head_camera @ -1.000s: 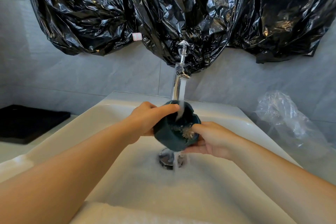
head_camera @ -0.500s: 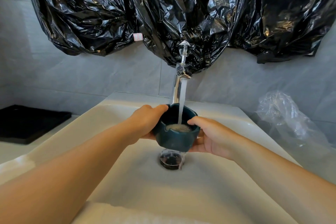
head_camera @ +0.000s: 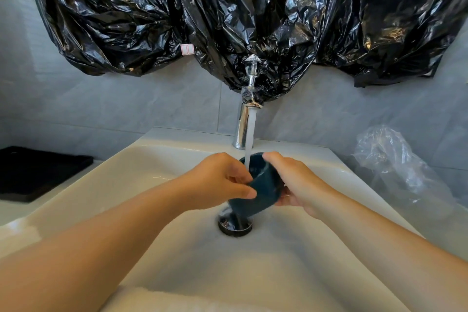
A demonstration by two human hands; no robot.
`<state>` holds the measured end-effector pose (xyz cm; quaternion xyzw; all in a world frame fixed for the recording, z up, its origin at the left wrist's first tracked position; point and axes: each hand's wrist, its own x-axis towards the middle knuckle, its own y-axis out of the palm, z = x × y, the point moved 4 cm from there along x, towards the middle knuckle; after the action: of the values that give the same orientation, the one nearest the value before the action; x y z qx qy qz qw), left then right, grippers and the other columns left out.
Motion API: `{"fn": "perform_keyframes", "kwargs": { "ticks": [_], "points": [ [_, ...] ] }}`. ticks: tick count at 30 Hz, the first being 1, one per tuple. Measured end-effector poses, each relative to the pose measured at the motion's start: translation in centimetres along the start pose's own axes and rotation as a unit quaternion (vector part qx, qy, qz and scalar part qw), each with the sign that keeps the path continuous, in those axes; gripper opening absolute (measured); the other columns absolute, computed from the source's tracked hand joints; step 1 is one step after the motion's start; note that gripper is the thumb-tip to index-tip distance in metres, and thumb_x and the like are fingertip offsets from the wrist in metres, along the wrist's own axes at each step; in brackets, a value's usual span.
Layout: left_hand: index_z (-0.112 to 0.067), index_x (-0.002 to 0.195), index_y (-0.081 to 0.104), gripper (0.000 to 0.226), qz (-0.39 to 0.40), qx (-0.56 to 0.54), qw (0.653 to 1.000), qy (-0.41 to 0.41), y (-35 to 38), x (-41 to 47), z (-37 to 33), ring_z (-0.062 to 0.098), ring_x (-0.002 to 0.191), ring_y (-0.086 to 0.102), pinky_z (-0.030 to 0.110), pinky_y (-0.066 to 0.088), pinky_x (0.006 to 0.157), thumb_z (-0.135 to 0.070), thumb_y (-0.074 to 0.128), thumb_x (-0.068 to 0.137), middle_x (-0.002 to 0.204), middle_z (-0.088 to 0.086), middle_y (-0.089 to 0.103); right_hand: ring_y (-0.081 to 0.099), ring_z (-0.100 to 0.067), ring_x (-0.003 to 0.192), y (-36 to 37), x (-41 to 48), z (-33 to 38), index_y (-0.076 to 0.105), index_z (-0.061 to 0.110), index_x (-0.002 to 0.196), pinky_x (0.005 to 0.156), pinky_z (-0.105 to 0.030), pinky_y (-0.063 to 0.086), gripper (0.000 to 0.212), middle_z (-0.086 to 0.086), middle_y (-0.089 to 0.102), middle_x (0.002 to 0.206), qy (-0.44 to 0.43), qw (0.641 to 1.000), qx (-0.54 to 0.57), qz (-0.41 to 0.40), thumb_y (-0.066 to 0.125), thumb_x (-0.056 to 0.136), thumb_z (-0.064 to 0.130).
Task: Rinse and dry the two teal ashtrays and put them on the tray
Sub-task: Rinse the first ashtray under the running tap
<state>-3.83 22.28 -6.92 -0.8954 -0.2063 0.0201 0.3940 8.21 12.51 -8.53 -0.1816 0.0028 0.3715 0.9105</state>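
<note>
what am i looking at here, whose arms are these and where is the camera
There is no machine here. The single picture comes from a wide-angle camera worn on a person's head, looking forward and down, so the two bare arms reaching in from the bottom are that person's own.

The left hand and right hand both grip one teal ashtray, tilted under the water stream that runs from the chrome tap. Below it are the white sink and its metal drain.

On the counter to the left lies a flat black tray, and to the right a clear plastic bag. Black plastic bags hang across the wall above. The second ashtray is not in view.
</note>
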Motion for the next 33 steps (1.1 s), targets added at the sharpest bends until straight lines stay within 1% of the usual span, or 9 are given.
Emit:
{"fn": "perform_keyframes", "kwargs": {
  "ticks": [4,9,12,16,19,24,27,30,33],
  "points": [
    [-0.012,0.091,0.074,0.014,-0.047,-0.183,0.979,-0.075,-0.7,0.4,0.7,0.022,0.093,0.065,0.033,0.052,0.087,-0.024,0.069,0.087,0.097,0.009,0.074,0.068,-0.027,0.089,-0.1,0.4,-0.2,0.060,0.018,0.094,0.087,-0.039,0.058,0.041,-0.013,0.065,0.095,0.027,1.000,0.011,0.010,0.039,0.096,0.053],
    [-0.006,0.094,0.071,0.014,-0.078,-0.295,0.948,-0.089,-1.0,0.7,1.1,0.026,0.094,0.063,0.039,0.053,0.091,-0.018,0.065,0.089,0.103,0.018,0.071,0.066,-0.039,0.100,0.7,1.0,-1.5,0.052,0.019,0.127,0.084,-0.044,0.058,0.075,-0.022,0.058,0.119,0.109,0.983,0.103,0.101,0.044,0.081,0.077],
    [-0.002,0.096,0.069,0.016,-0.085,-0.375,0.921,-0.069,-1.3,0.9,0.9,0.026,0.095,0.065,0.035,0.056,0.084,-0.014,0.058,0.093,0.100,0.016,0.070,0.064,-0.047,0.102,0.9,1.1,-1.5,0.042,0.014,0.136,0.084,-0.050,0.057,0.092,-0.027,0.052,0.133,0.127,0.958,0.201,0.160,0.051,0.073,0.081],
    [-0.003,0.094,0.069,0.017,-0.067,-0.401,0.913,-0.038,-1.6,1.0,0.5,0.020,0.086,0.065,0.027,0.053,0.072,-0.014,0.056,0.094,0.093,0.013,0.070,0.063,-0.050,0.107,1.4,0.5,-0.6,0.046,0.010,0.132,0.097,-0.056,0.049,0.084,-0.030,0.057,0.129,0.096,0.922,0.305,0.220,0.053,0.079,0.075],
    [-0.006,0.086,0.064,0.012,-0.027,-0.409,0.911,-0.055,-1.2,1.0,0.6,0.020,0.083,0.065,0.029,0.051,0.074,-0.013,0.057,0.093,0.086,0.009,0.069,0.067,-0.043,0.104,1.5,0.4,-0.6,0.049,0.009,0.129,0.094,-0.053,0.053,0.080,-0.028,0.062,0.123,0.092,0.919,0.323,0.206,0.058,0.079,0.071],
    [-0.002,0.110,0.058,0.021,-0.044,-0.456,0.879,-0.135,-1.0,0.9,1.2,0.024,0.091,0.065,0.038,0.054,0.078,-0.018,0.051,0.098,0.098,0.012,0.067,0.062,-0.037,0.112,1.4,0.8,-0.8,0.048,0.026,0.133,0.092,-0.050,0.055,0.071,-0.015,0.055,0.128,-0.011,0.978,0.137,0.159,0.064,0.076,0.066],
    [-0.008,0.117,0.055,0.024,-0.039,-0.499,0.851,-0.161,-1.0,0.8,1.4,0.029,0.101,0.063,0.045,0.053,0.080,-0.022,0.044,0.101,0.111,0.014,0.066,0.059,-0.034,0.116,1.6,0.8,-0.5,0.041,0.032,0.137,0.096,-0.049,0.053,0.086,-0.007,0.055,0.130,-0.063,0.982,0.085,0.155,0.074,0.062,0.062],
    [-0.006,0.113,0.057,0.023,-0.060,-0.513,0.841,-0.160,-1.0,0.9,1.3,0.027,0.097,0.064,0.042,0.052,0.075,-0.020,0.043,0.101,0.106,0.013,0.067,0.059,-0.036,0.116,1.6,0.9,-0.5,0.048,0.027,0.134,0.097,-0.048,0.053,0.075,-0.012,0.055,0.130,-0.038,0.976,0.124,0.177,0.068,0.072,0.064],
    [-0.002,0.117,0.058,0.026,-0.079,-0.486,0.859,-0.141,-1.0,1.2,1.4,0.030,0.099,0.065,0.042,0.053,0.084,-0.018,0.048,0.098,0.109,0.016,0.068,0.066,-0.040,0.107,1.4,0.7,-0.9,0.052,0.019,0.130,0.092,-0.049,0.055,0.070,-0.023,0.058,0.127,0.055,0.956,0.203,0.206,0.053,0.082,0.069]
  ]
}}
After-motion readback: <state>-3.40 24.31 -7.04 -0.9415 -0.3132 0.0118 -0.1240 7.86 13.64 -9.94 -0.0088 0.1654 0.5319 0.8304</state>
